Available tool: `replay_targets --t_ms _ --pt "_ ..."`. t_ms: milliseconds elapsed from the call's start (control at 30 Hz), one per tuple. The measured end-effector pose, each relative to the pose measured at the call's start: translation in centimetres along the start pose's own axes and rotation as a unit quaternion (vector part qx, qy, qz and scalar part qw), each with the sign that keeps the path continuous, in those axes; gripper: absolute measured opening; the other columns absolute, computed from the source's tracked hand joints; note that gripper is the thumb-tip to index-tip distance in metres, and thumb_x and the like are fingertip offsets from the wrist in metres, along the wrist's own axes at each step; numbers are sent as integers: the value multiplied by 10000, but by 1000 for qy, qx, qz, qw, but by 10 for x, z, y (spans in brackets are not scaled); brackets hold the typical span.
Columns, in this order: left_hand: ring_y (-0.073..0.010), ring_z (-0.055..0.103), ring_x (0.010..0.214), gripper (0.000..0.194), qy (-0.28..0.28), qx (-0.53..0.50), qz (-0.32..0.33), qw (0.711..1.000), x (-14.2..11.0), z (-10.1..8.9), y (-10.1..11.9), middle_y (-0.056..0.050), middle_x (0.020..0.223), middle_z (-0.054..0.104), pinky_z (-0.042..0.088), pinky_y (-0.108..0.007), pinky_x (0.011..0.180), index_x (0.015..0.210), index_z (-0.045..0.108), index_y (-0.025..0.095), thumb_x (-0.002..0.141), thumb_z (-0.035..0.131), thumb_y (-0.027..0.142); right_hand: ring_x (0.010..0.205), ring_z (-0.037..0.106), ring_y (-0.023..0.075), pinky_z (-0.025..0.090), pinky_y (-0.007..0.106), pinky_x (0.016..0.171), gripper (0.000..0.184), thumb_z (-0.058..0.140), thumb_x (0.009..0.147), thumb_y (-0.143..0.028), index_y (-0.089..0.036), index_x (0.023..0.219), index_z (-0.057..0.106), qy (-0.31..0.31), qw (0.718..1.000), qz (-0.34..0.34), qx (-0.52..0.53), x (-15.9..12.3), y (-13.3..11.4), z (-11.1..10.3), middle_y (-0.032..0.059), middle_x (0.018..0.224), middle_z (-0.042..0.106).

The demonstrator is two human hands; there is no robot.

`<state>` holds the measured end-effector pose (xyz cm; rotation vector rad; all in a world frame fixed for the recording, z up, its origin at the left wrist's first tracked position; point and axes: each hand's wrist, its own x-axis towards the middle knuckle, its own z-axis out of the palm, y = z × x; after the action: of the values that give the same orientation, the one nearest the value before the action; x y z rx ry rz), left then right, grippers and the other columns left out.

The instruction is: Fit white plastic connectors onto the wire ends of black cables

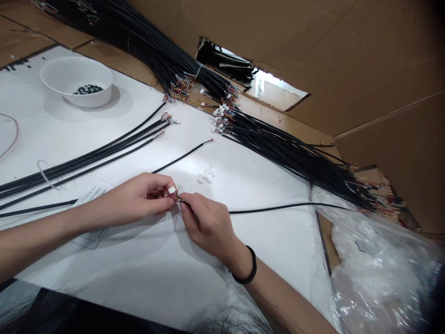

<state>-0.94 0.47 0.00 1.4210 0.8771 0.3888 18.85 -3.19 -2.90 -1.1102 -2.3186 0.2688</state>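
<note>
My left hand pinches a small white connector housing between thumb and fingers. Thin coloured wires run from the end of a black cable towards that housing. Close beside it, my right hand is closed on the cable near its stripped end, and the rest of the cable trails off to the right. Whether any wire sits inside the housing is too small to tell. Beyond my hands lies a little pile of loose white connector housings. A single black cable with a stripped end points past my left hand.
Several black cables lie on the left of the white table. Bundled cables with white connectors lie at the back right. A white bowl holds small dark pieces. A clear plastic bag is at right, cardboard behind.
</note>
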Motion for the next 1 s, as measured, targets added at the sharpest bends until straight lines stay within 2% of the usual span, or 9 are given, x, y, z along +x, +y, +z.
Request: replay_targets --t_ms 1000 --pt "-101 456 648 153 -9 11 -5 1000 1 -2 -1 31 670 512 360 -225 590 763 533 146 888 525 233 579 563 131 396 246 539 207 430 942 -187 -134 949 630 -17 1000 5 7 1 -1 -2 23 698 645"
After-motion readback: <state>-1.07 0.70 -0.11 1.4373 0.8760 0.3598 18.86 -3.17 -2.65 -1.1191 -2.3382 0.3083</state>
